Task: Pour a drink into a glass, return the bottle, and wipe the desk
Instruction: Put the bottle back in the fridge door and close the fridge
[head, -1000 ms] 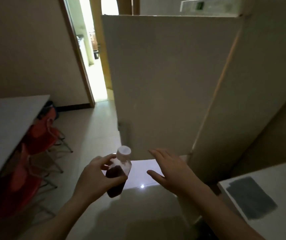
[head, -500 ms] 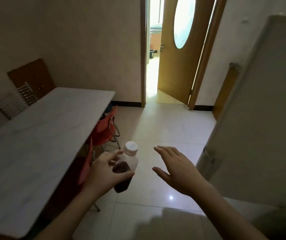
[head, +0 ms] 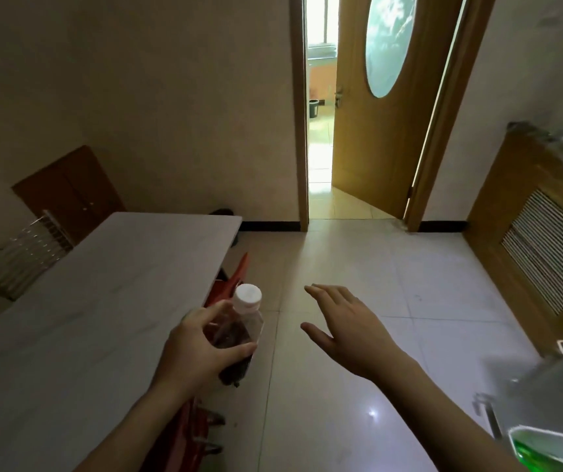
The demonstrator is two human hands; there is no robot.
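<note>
My left hand [head: 198,349] grips a small clear plastic bottle [head: 241,327] with a white cap and dark red-brown drink in its lower part. The bottle is held upright over the floor, just off the right edge of a long pale desk [head: 79,318]. My right hand [head: 348,325] hovers to the bottle's right, fingers spread and palm down, holding nothing. No glass is visible on the desk.
Red chairs [head: 232,284] are tucked under the desk's right edge. An open wooden door [head: 378,107] with an oval window lies ahead. A wooden slatted cabinet [head: 538,253] stands at the right. A blurred white appliance edge with something green [head: 552,437] fills the lower right corner.
The view has swung left from the white fridge toward the desk and doorway. The desk is now closer. My left hand still holds the bottle; my right hand stays open beside it.
</note>
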